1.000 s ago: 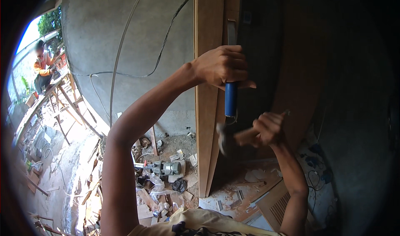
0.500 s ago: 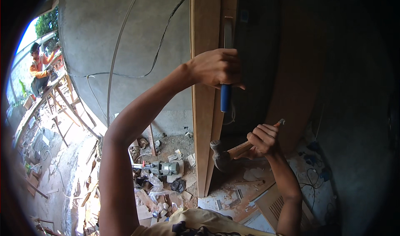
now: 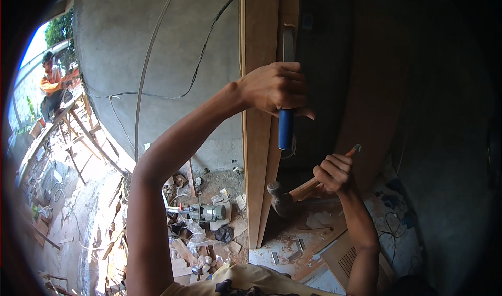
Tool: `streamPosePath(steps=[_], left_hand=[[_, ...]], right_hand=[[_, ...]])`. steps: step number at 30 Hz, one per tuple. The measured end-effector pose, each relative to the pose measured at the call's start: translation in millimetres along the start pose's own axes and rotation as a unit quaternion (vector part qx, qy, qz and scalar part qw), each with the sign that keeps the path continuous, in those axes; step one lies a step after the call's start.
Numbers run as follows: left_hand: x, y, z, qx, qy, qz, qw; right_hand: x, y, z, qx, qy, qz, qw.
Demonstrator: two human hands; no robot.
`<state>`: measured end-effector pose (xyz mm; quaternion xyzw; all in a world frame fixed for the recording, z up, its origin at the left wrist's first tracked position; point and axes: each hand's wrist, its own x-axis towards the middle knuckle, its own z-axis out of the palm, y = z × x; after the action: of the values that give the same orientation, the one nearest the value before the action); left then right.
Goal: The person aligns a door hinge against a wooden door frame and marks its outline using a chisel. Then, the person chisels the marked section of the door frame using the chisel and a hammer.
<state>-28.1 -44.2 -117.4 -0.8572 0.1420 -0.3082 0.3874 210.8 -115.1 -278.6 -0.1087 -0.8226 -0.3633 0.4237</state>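
Observation:
My left hand (image 3: 276, 88) is wrapped round a chisel (image 3: 285, 129) with a blue handle. Its flat metal blade points up and lies against the edge of an upright wooden door frame (image 3: 261, 40), where a small notch shows at the blade's tip. Lower and to the right, my right hand (image 3: 333, 173) grips a claw hammer (image 3: 300, 190) by its wooden handle. The hammer's metal head is below the chisel's blue end and apart from it.
A grey plastered wall (image 3: 120, 40) with hanging cables stands left of the frame. On the floor lie a green power tool (image 3: 209, 212), rubble and plastic scraps. A slatted wooden panel (image 3: 342, 259) leans at the lower right. Far left, a person (image 3: 51, 84) in orange sits on scaffolding.
The chisel and my left hand have shifted slightly down and right. The hammer has moved a little, with its head still below the chisel. The person far left has changed posture.

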Motion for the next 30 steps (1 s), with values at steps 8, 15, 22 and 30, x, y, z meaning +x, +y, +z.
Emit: streamPosePath(steps=[8,15,22,30], left_hand=[[-2,-2,5,0.001,0.011,0.010,1.000],[-7,-4,6,0.007,0.030,0.003,1.000],[-2,-6,7,0.013,0.031,0.010,0.999],[-5,-7,8,0.017,0.028,0.011,0.999]], right_hand=[[-7,20,1,-0.003,0.035,-0.069,0.997],[-6,19,6,-0.042,0.007,-0.100,0.994],[-1,16,7,-0.032,-0.016,-0.046,0.998],[-4,21,8,-0.039,-0.042,-0.088,0.995]])
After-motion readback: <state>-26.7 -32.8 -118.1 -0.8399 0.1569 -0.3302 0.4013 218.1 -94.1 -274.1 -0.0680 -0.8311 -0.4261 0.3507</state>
